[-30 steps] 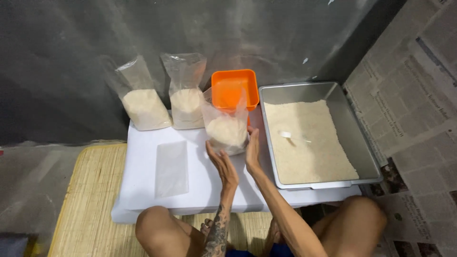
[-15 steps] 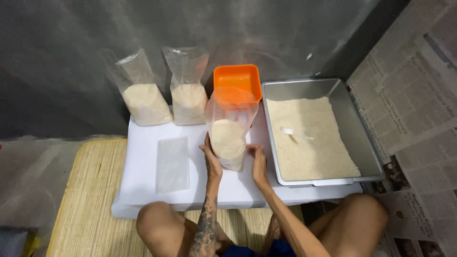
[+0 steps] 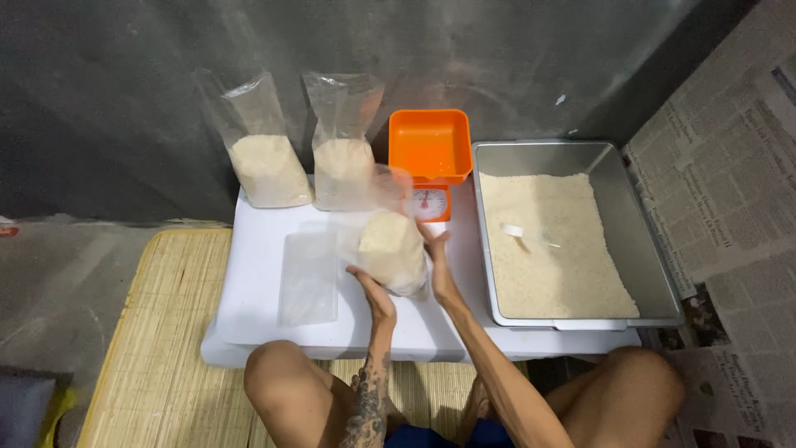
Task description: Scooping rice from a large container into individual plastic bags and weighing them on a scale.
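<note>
Near the centre of the frame, both hands were clamped on a clear plastic bag of rice [image 3: 391, 249], which sat tilted over the white tabletop [image 3: 257, 274]. The left hand [image 3: 371, 292] cupped the bag from below and on its left side, fingers wrapped against the plastic. The right hand [image 3: 438, 264] pressed flat against the bag's right side, fingers pointing toward the top of the frame. The bag's empty upper part rose loosely toward the upper centre, in front of the scale.

Just above the hands stood an orange kitchen scale [image 3: 430, 202] with an orange square pan [image 3: 429, 144] on top, empty as far as could be seen. In the upper left of the frame two more filled rice bags stood upright against the dark wall: one at the far left [image 3: 267, 166] and one beside it [image 3: 342, 170], both with open, unfilled tops. A flat empty plastic bag [image 3: 308, 278] lay on the tabletop left of the hands.

On the right side a grey metal tray [image 3: 638, 241] held a bed of loose rice [image 3: 547, 249], with a small white scoop [image 3: 514, 231] resting in it. Newspaper sheets [image 3: 730, 191] covered the far right, and a woven straw mat [image 3: 149, 348] lay at lower left. The person's bare knees filled the bottom edge.
</note>
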